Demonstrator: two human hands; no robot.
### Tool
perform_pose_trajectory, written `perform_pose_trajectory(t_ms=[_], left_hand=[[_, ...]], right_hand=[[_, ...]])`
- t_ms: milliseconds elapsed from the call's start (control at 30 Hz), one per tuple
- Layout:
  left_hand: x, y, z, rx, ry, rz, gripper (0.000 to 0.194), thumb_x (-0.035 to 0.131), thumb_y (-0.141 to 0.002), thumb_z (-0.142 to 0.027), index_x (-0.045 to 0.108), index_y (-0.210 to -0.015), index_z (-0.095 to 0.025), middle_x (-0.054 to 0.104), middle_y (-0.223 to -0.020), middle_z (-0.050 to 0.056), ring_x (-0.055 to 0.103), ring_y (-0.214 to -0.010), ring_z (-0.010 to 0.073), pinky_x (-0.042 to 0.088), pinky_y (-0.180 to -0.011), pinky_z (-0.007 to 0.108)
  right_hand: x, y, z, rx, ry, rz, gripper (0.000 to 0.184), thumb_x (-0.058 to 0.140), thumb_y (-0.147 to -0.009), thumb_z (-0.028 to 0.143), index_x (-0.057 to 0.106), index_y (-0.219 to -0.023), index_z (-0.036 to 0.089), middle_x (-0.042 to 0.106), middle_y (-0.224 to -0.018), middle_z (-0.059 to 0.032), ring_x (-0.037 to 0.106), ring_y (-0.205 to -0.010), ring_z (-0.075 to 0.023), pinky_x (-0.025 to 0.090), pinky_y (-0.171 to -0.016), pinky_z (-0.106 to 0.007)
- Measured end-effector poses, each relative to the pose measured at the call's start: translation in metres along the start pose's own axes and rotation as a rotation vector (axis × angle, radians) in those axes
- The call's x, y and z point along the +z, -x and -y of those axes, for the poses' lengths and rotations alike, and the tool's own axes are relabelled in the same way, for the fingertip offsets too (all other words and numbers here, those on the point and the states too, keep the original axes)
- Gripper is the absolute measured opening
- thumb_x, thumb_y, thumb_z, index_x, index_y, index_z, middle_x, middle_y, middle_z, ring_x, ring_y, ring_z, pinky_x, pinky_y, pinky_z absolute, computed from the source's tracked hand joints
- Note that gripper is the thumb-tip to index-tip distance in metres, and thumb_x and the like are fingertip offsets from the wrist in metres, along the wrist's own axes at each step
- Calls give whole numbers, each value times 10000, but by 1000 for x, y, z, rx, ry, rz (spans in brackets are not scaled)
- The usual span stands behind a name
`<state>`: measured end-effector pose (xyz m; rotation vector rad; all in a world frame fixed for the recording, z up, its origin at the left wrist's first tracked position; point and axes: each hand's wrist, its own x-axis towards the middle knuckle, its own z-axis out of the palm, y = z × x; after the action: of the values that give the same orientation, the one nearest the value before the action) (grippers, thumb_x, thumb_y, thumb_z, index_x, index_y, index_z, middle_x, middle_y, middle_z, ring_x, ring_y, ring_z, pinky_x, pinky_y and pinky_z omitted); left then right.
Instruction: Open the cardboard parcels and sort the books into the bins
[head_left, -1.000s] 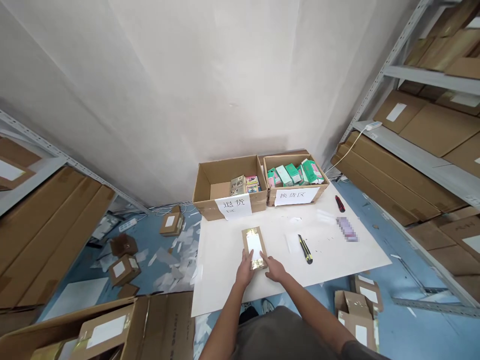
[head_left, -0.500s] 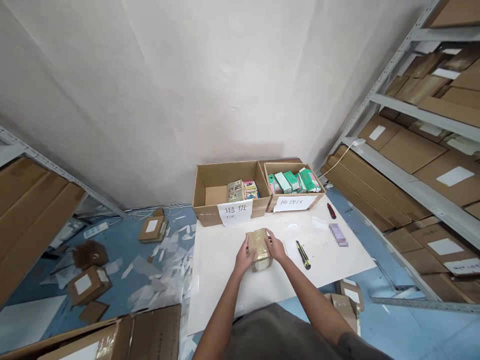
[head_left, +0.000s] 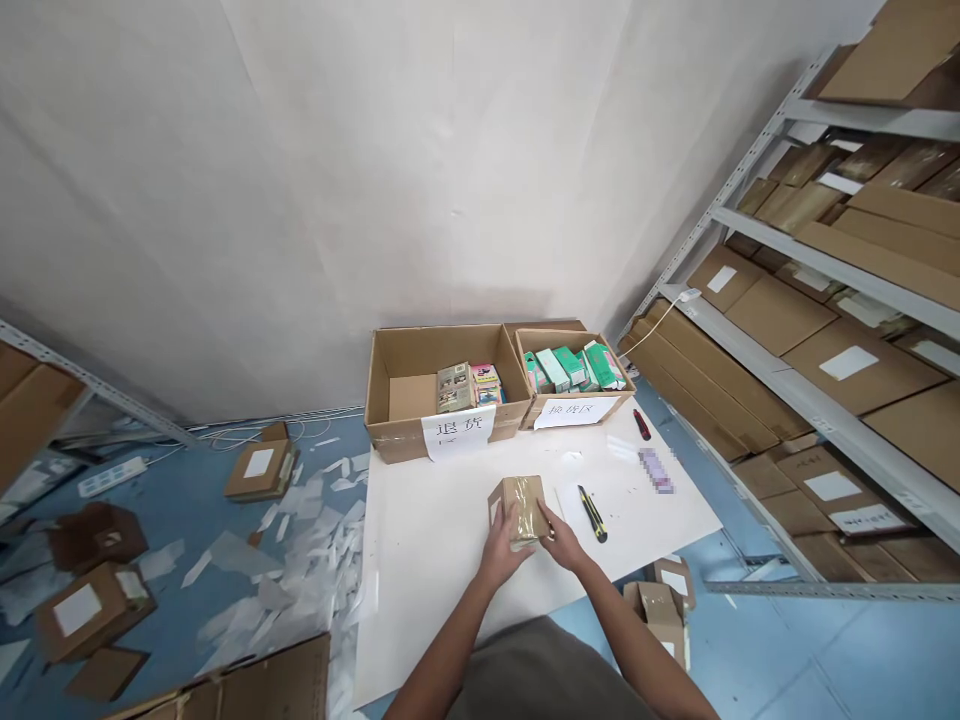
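Observation:
A small brown cardboard parcel (head_left: pixel 519 506), wrapped in clear tape, stands on the white table sheet (head_left: pixel 435 560). My left hand (head_left: pixel 502 552) grips its near left side with fingers curled on it. My right hand (head_left: pixel 561 541) touches its right side, fingers closed against the box. A yellow-and-black utility knife (head_left: pixel 591 512) lies just to the right of my right hand.
Two open cartons sit at the table's back: the left one (head_left: pixel 409 385) holds a few small boxes, the right one (head_left: pixel 574 368) green boxes. A red knife (head_left: pixel 643 424) lies at the right. Parcels and paper scraps litter the blue floor on the left. Metal shelves (head_left: pixel 810 290) with cartons stand on the right.
The parcel lay flat with its white label up; both hands turned it over and stood it up. The camera has shifted to the right.

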<state>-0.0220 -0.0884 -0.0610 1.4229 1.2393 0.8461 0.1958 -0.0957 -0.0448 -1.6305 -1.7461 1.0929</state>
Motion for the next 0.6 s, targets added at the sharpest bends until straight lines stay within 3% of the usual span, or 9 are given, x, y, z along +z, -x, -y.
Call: perform_pose_trajectory(t_ms=[67,133,200,300,433,500,600], left_hand=[[-9,-8,-6,-11,23,-45,965,830,-716,-401,403,-1577,-316,321,-1685,83,339,-1528,356,420,-1177,487],[-20,-22,-16,-45,87,-133,848,720,-833,-433,370,-1592,-296,445,-1615,100,532,-1396,312,497,-1104,446],[-26,-38,-24,-59,140,-189,796,621,-912,-459,294,-1621,-300,482,-1590,94,620,-1289,261,533,-1048,393],[-22,-59,-22,-75,80,-200,913,635,-896,-464,152,-1655,-304,393,-1654,72,540,-1388,251,466,-1122,378],[-1,-66,0,-334,-63,-178,995,656,-860,-496,134,-1658,-212,411,-1637,130,473,-1450,315,400,-1171,433],[5,-60,12,-409,-127,-219,928,594,-899,-516,159,-1653,-198,458,-1604,144,496,-1429,328,412,-1155,452],[7,-39,24,-275,-231,-199,868,589,-898,-503,237,-1639,-218,416,-1633,125,379,-1510,312,361,-1202,447]], right_hand=[[-4,-12,12,7,-3,-60,762,566,-863,245,381,-1599,320,580,-1498,-66,613,-1282,-255,525,-1043,-428],[-14,-32,28,14,-10,-132,675,529,-946,342,369,-1602,316,647,-1412,-66,671,-1173,-242,551,-993,-404],[-23,-57,42,24,-11,-189,650,492,-996,431,336,-1614,303,681,-1355,-69,703,-1079,-228,569,-936,-370],[-24,-94,47,97,69,-166,632,441,-1033,426,298,-1629,270,702,-1318,-85,717,-1047,-218,549,-942,-351],[-3,-120,28,297,233,91,643,464,-1033,348,279,-1641,249,752,-1203,-80,713,-1105,-242,514,-989,-376],[3,-117,14,278,240,149,664,495,-1020,367,289,-1640,249,740,-1238,-88,692,-1169,-263,505,-1013,-390],[2,-93,-10,104,191,95,704,528,-983,354,294,-1640,262,593,-1478,-109,595,-1325,-278,475,-1084,-404]])
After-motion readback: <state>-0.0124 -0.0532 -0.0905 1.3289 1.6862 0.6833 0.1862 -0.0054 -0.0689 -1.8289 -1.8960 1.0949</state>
